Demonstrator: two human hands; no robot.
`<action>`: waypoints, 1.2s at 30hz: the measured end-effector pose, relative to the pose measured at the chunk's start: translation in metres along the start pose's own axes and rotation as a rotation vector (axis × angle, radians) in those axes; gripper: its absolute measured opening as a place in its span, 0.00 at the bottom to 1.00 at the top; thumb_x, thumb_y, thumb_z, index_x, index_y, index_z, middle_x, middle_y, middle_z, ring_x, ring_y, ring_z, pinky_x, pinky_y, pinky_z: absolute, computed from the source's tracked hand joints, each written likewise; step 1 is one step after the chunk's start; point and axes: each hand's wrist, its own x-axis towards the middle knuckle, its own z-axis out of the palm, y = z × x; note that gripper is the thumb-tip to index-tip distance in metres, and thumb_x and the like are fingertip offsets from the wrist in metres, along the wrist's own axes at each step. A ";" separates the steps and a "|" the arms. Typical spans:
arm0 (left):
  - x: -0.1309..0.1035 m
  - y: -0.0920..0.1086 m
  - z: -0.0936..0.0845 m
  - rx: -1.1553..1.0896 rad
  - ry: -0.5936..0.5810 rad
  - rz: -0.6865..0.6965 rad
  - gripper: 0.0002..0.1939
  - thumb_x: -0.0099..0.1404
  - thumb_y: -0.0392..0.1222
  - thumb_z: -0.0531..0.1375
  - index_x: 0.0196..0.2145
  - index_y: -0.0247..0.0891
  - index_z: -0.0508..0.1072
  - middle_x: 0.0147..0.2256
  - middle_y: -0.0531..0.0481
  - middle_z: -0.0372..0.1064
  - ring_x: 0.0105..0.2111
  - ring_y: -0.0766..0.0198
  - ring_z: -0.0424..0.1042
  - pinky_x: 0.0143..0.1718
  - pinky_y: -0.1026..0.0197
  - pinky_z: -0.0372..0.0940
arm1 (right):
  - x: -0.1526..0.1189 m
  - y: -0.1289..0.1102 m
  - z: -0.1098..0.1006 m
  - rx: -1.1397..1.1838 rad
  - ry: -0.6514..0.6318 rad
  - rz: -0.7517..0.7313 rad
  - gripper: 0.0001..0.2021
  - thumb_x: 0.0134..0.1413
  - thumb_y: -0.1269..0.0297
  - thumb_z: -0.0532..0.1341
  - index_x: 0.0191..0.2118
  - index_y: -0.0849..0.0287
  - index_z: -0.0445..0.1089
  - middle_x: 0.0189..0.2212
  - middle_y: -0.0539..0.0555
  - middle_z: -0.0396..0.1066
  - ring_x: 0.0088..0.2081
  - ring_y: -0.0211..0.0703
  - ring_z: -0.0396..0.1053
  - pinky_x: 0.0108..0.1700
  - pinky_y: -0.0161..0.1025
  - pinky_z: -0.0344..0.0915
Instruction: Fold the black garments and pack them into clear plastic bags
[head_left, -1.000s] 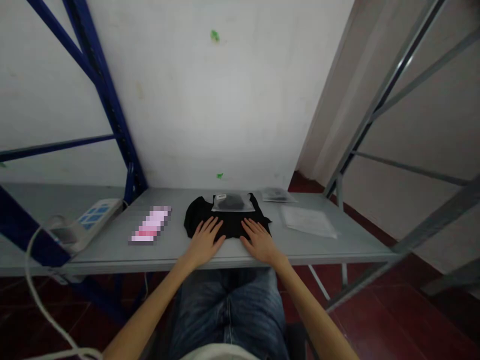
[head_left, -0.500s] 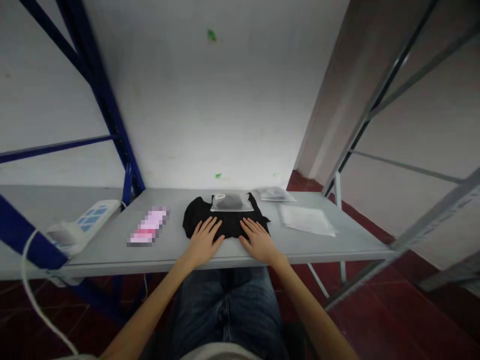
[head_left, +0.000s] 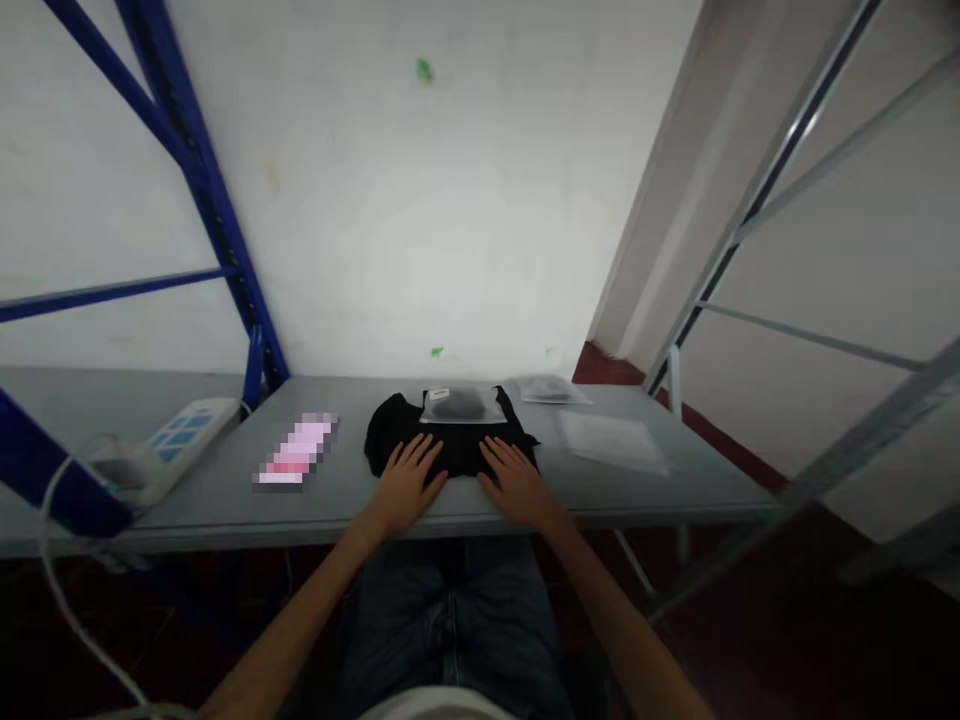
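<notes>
A black cloth item (head_left: 457, 442), perhaps a folded garment, lies on the grey table (head_left: 465, 512) in front of me. My left hand (head_left: 406, 484) rests flat on its near left part, fingers stretched out. On the near right part lies my right hand (head_left: 516, 482), likewise flat with its fingers extended. Neither hand grips anything. Just beyond my fingertips, a clear plastic bag (head_left: 464, 405) with a white label and something dark inside lies on top of the black cloth.
Another filled clear bag (head_left: 551, 389) lies at the back right. Nearer are flat translucent bags (head_left: 615, 442). Left of the cloth is a pixelated phone-like thing (head_left: 300, 450); farther left stands a white power strip (head_left: 184, 440). Blue (head_left: 225, 230) and grey metal uprights (head_left: 739, 235) flank the table.
Both hands stay in place on the black cloth, and the objects have not moved. Only the picture's brightness differs: the wall looks lighter, the area below the table darker.
</notes>
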 end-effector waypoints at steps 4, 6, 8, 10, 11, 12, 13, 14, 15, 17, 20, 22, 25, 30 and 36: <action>0.000 -0.001 0.002 -0.005 0.015 0.004 0.29 0.77 0.55 0.49 0.68 0.41 0.64 0.69 0.41 0.60 0.71 0.48 0.55 0.70 0.37 0.53 | 0.000 0.000 0.000 -0.005 0.004 0.004 0.30 0.72 0.54 0.51 0.73 0.60 0.56 0.72 0.60 0.54 0.74 0.53 0.50 0.73 0.55 0.50; 0.000 -0.001 0.003 -0.007 0.017 0.007 0.29 0.77 0.55 0.49 0.68 0.40 0.64 0.69 0.41 0.60 0.71 0.48 0.56 0.70 0.37 0.53 | 0.000 0.000 0.000 -0.002 0.004 0.003 0.30 0.72 0.54 0.51 0.73 0.60 0.56 0.72 0.60 0.54 0.74 0.53 0.50 0.73 0.55 0.49; 0.000 -0.001 0.003 -0.005 0.015 0.004 0.29 0.77 0.55 0.49 0.68 0.40 0.64 0.69 0.41 0.60 0.71 0.48 0.56 0.70 0.37 0.53 | 0.000 0.000 0.000 0.001 0.001 0.004 0.30 0.72 0.54 0.51 0.73 0.61 0.56 0.73 0.60 0.53 0.74 0.53 0.50 0.73 0.55 0.49; 0.000 -0.001 0.003 -0.002 0.009 -0.001 0.29 0.77 0.55 0.49 0.68 0.40 0.64 0.69 0.42 0.60 0.71 0.49 0.55 0.70 0.38 0.52 | 0.000 0.000 0.000 0.003 -0.006 0.006 0.30 0.72 0.54 0.50 0.73 0.62 0.55 0.73 0.60 0.53 0.74 0.53 0.49 0.74 0.55 0.48; 0.000 -0.001 0.003 -0.002 0.004 -0.002 0.29 0.77 0.55 0.49 0.68 0.40 0.64 0.69 0.42 0.60 0.71 0.49 0.55 0.70 0.38 0.52 | 0.000 0.000 0.000 0.004 -0.011 0.008 0.30 0.72 0.54 0.50 0.73 0.62 0.55 0.73 0.60 0.53 0.74 0.53 0.49 0.74 0.55 0.48; 0.000 0.000 0.002 -0.003 0.002 -0.002 0.29 0.77 0.55 0.49 0.68 0.40 0.64 0.69 0.42 0.60 0.71 0.48 0.55 0.70 0.38 0.52 | 0.000 0.000 0.000 0.005 -0.016 0.007 0.30 0.72 0.54 0.50 0.73 0.63 0.55 0.73 0.60 0.52 0.74 0.53 0.49 0.74 0.55 0.48; 0.000 0.000 0.002 -0.004 0.002 -0.003 0.29 0.77 0.55 0.49 0.68 0.40 0.64 0.69 0.42 0.60 0.71 0.48 0.55 0.70 0.38 0.52 | 0.000 0.000 0.000 0.005 -0.018 0.005 0.30 0.72 0.54 0.50 0.73 0.63 0.55 0.73 0.60 0.52 0.74 0.53 0.48 0.74 0.55 0.48; 0.000 0.000 0.002 -0.005 0.003 -0.003 0.29 0.77 0.55 0.49 0.68 0.40 0.64 0.69 0.42 0.60 0.71 0.48 0.55 0.70 0.38 0.52 | 0.000 0.001 0.000 0.005 -0.016 0.007 0.30 0.72 0.54 0.50 0.73 0.63 0.55 0.73 0.60 0.52 0.74 0.53 0.48 0.74 0.55 0.48; 0.000 0.000 0.002 -0.006 0.007 -0.003 0.29 0.77 0.55 0.49 0.68 0.40 0.64 0.69 0.42 0.60 0.71 0.48 0.55 0.70 0.37 0.52 | 0.000 0.000 0.000 0.005 -0.014 0.009 0.30 0.73 0.54 0.50 0.73 0.62 0.55 0.73 0.60 0.52 0.74 0.53 0.49 0.74 0.55 0.48; 0.000 0.000 0.002 -0.004 0.019 -0.003 0.28 0.77 0.55 0.49 0.68 0.41 0.65 0.69 0.42 0.60 0.71 0.49 0.55 0.70 0.38 0.52 | 0.000 0.000 -0.001 0.004 -0.013 0.007 0.30 0.73 0.54 0.50 0.73 0.63 0.56 0.73 0.60 0.53 0.74 0.53 0.49 0.74 0.55 0.48; 0.000 0.000 0.002 -0.002 0.022 -0.002 0.29 0.77 0.55 0.49 0.68 0.41 0.64 0.69 0.42 0.60 0.71 0.49 0.55 0.70 0.39 0.52 | 0.000 0.000 -0.002 0.000 -0.019 0.005 0.30 0.73 0.54 0.51 0.73 0.63 0.56 0.73 0.60 0.53 0.74 0.54 0.49 0.74 0.55 0.48; 0.000 0.000 0.002 -0.002 0.013 -0.005 0.29 0.77 0.55 0.49 0.68 0.41 0.64 0.69 0.42 0.60 0.71 0.49 0.55 0.70 0.39 0.52 | 0.000 0.000 -0.002 -0.004 -0.016 0.004 0.30 0.73 0.54 0.51 0.73 0.62 0.56 0.73 0.60 0.53 0.74 0.54 0.49 0.73 0.55 0.48; 0.000 0.000 0.001 -0.003 -0.001 -0.005 0.29 0.77 0.55 0.49 0.68 0.39 0.64 0.69 0.42 0.60 0.71 0.48 0.55 0.70 0.38 0.52 | 0.000 0.000 0.000 -0.004 -0.001 0.004 0.30 0.72 0.54 0.51 0.73 0.62 0.56 0.73 0.60 0.54 0.74 0.53 0.50 0.73 0.55 0.49; 0.000 0.001 0.000 0.001 -0.014 -0.008 0.29 0.77 0.55 0.49 0.69 0.39 0.63 0.70 0.42 0.59 0.71 0.48 0.55 0.70 0.38 0.52 | 0.000 0.002 0.003 0.006 0.014 -0.006 0.30 0.72 0.55 0.51 0.73 0.63 0.56 0.72 0.61 0.54 0.74 0.54 0.50 0.73 0.56 0.49; 0.000 0.001 0.000 0.006 -0.011 -0.008 0.29 0.77 0.54 0.49 0.68 0.39 0.64 0.70 0.41 0.59 0.71 0.49 0.55 0.71 0.38 0.52 | 0.000 0.002 0.002 0.012 0.016 -0.005 0.30 0.72 0.55 0.52 0.73 0.63 0.57 0.72 0.61 0.54 0.73 0.55 0.50 0.73 0.56 0.49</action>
